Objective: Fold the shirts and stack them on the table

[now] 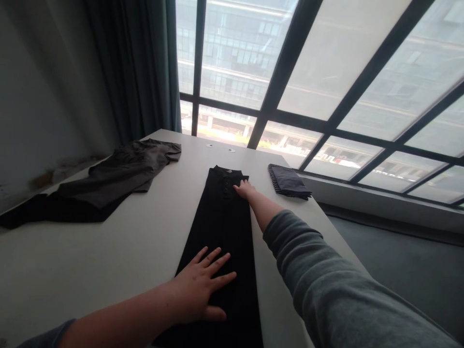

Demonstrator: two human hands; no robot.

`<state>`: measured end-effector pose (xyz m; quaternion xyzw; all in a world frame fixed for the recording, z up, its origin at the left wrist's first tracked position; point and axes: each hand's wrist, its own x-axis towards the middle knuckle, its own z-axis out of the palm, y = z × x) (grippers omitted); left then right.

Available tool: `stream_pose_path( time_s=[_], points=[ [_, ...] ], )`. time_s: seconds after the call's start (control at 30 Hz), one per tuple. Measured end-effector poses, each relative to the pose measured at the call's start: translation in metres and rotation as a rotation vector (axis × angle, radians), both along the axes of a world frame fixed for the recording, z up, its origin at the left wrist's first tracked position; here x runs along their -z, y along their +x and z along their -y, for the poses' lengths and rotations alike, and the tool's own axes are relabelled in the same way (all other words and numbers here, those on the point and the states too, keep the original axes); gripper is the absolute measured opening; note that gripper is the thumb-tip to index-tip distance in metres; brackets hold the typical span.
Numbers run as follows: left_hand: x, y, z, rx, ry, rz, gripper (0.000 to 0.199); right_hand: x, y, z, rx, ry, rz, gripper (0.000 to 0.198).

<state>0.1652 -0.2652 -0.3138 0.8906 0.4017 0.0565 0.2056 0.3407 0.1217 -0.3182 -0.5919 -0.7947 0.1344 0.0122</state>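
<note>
A long black garment (224, 217) lies flat on the white table, its narrow top end at the far side with a column of buttons below the edge. It widens toward me; whether it is trousers or a skirt I cannot tell. My left hand (197, 290) rests on its lower part, palm down and fingers spread. At the far right corner, my right hand (244, 188) has its fingers bent together on the fabric edge, and a small tip of cloth sticks out beside them.
Dark grey and black clothes (119, 174) lie spread at the table's left. A folded dark cloth with a striped edge (290, 181) sits near the right edge. Two small white pieces (231, 150) lie at the back of the white table (145, 251). Windows and a curtain (141, 67) stand behind.
</note>
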Motion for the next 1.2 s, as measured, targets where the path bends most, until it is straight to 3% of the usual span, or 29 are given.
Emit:
stream_pose_path(
  time_s=[0.1, 0.33, 0.4, 0.57, 0.8, 0.9, 1.03, 1.2],
  points=[
    [0.002, -0.003, 0.002, 0.004, 0.002, 0.064, 0.091, 0.012, 0.002, -0.025, 0.106, -0.013, 0.051, 0.084],
    [0.003, -0.004, 0.002, 0.009, -0.015, 0.1, 0.087, 0.016, 0.01, -0.056, 0.128, -0.064, 0.056, 0.08],
    [0.003, -0.005, 0.003, 0.006, -0.006, 0.088, 0.088, 0.014, 0.008, -0.054, 0.135, -0.041, 0.083, 0.08],
    [0.001, -0.004, 0.002, 0.006, -0.018, 0.071, 0.087, 0.019, -0.009, -0.03, 0.034, 0.193, 0.058, 0.08],
    [-0.01, 0.001, 0.0, -0.007, -0.055, 0.005, 0.091, 0.025, -0.027, -0.017, -0.062, 0.048, 0.077, 0.088],
    [-0.01, 0.001, 0.0, 0.004, -0.036, -0.005, 0.091, 0.02, -0.028, -0.016, -0.045, 0.067, 0.067, 0.082],
    [-0.003, 0.0, 0.003, 0.01, 0.029, -0.002, 0.089, 0.015, -0.027, 0.023, -0.115, 0.322, -0.061, 0.071],
    [0.013, 0.0, 0.004, -0.069, 0.153, 0.012, 0.078, 0.014, 0.013, 0.147, -0.374, 0.451, -0.265, 0.065]
  ],
)
